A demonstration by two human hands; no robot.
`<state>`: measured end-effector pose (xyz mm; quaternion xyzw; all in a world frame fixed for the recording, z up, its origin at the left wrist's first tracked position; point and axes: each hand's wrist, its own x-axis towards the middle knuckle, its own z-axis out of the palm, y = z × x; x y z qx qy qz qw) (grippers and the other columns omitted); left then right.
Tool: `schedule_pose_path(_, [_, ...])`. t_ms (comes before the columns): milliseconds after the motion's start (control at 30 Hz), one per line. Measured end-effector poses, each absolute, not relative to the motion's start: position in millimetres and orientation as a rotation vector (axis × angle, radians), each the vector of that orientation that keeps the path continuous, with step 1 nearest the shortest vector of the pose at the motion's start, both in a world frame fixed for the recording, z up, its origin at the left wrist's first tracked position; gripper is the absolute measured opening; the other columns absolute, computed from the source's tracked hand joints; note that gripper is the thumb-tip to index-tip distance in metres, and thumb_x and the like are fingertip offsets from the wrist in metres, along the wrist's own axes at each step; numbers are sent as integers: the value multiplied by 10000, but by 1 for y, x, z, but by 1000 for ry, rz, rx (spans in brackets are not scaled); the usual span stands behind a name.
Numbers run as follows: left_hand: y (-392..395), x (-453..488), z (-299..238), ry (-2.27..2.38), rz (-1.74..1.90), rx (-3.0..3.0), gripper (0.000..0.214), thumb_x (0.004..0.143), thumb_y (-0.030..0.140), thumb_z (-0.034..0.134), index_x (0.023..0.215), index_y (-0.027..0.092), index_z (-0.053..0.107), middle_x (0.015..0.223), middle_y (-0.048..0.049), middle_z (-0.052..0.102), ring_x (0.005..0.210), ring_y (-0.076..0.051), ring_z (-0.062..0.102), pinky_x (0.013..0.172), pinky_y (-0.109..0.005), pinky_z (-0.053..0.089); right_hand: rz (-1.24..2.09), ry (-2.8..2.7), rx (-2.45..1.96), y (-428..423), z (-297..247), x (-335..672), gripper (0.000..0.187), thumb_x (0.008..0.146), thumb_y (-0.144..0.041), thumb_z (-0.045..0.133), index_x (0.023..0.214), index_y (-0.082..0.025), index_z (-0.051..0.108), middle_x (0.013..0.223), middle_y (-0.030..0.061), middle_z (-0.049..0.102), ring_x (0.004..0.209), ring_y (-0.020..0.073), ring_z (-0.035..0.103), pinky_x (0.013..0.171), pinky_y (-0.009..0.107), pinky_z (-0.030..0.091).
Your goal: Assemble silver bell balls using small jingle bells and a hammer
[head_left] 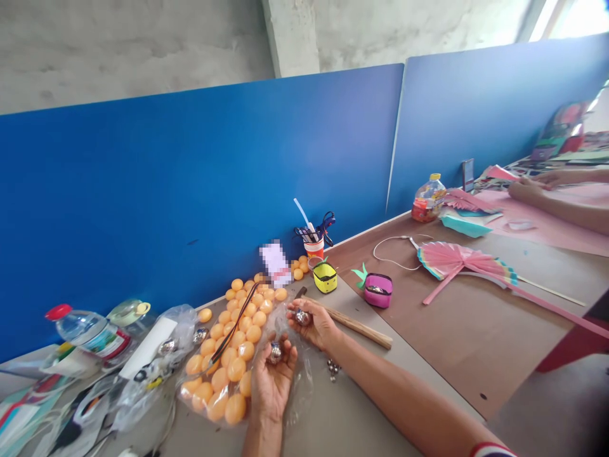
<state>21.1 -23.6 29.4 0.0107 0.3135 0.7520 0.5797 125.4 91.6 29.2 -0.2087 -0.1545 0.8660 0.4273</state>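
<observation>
My left hand (273, 384), palm up with curled fingers, holds a shiny silver ball (275, 352). Just above and to the right, my right hand (321, 327) has its fingers round a second shiny silver ball (301, 317). Beside my left hand lies a clear plastic bag of orange balls (236, 371), with a dark cord across it. A wooden-handled hammer (361, 327) lies behind my right wrist. Small silver beads or bells (333, 367) sit under my right forearm. Behind the hammer stand a yellow pouch (325, 278) and a purple pouch (379, 290) with green leaves.
A cup of tools (314, 247) stands against the blue partition (200, 190). Bottles (92, 333) and plastic bags crowd the left. Further right are a pink paper fan (464, 260), a bottle with red contents (429, 200) and another person's hands (528, 187) over pink paper.
</observation>
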Motion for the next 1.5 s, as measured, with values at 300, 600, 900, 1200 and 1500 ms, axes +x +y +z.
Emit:
schedule_pose_path(300, [-20,28,33,819,1783,104,293,730,306,841,780,178,583,686,12,623,475,-50,474,425,-146,375,2187,-456,-647,90,31,119,310,816,-339,728,653,-178,520,567,-3,580,452,95,488,409,200,309])
schedule_pose_path(600, [-16,33,40,985,1735,93,250,746,284,736,758,196,502,622,46,563,399,-33,386,388,-140,279,2181,-616,-755,92,31,114,323,833,-371,665,631,-199,481,487,-23,532,388,91,452,379,213,242])
schedule_pose_path(900, [-15,36,38,993,1703,133,236,709,264,722,738,193,498,615,50,557,393,-30,385,388,-138,271,2143,-693,-790,88,36,115,303,809,-333,642,596,-200,472,476,-25,535,369,96,445,377,224,224])
schedule_pose_path(1200, [-21,32,35,879,1752,122,198,817,350,708,787,170,629,669,-26,660,486,-97,534,446,-193,431,2107,-524,-784,93,28,117,262,833,-307,628,626,-186,522,514,-9,562,428,112,489,413,222,318])
schedule_pose_path(1500, [-18,27,45,771,1714,2,189,829,87,568,923,125,728,925,-156,764,886,-248,743,779,-365,621,2107,-494,-403,95,21,119,233,663,-78,671,881,-158,692,782,38,725,748,182,667,757,307,528])
